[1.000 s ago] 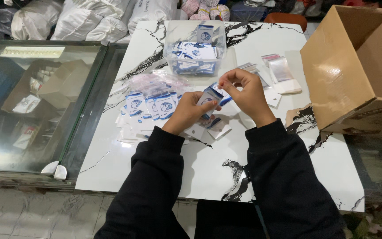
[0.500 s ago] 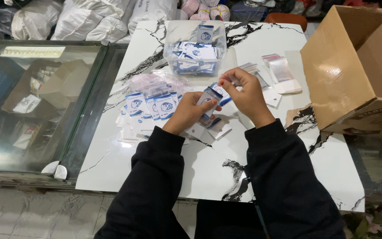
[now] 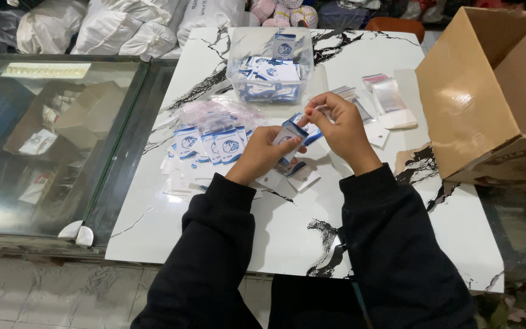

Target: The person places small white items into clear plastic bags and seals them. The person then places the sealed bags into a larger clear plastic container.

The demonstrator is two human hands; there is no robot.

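Over the white marble-patterned table (image 3: pixel 287 231), my left hand (image 3: pixel 262 155) and my right hand (image 3: pixel 339 127) together hold a small blue-and-white card packet (image 3: pixel 290 135). The right hand's fingertips pinch its upper edge, and the left hand grips it from below. A pile of similar blue-and-white packets (image 3: pixel 205 149) lies just left of my hands, partly under crumpled clear plastic (image 3: pixel 214 113). A few loose white cards (image 3: pixel 302 178) lie on the table below my hands.
A clear plastic tub (image 3: pixel 272 76) with several packets stands at the back centre. Clear sleeves (image 3: pixel 391 100) lie at the right. An open cardboard box (image 3: pixel 494 91) stands at the right edge. A glass display case (image 3: pixel 44 140) is left; white sacks (image 3: pixel 123 30) are behind.
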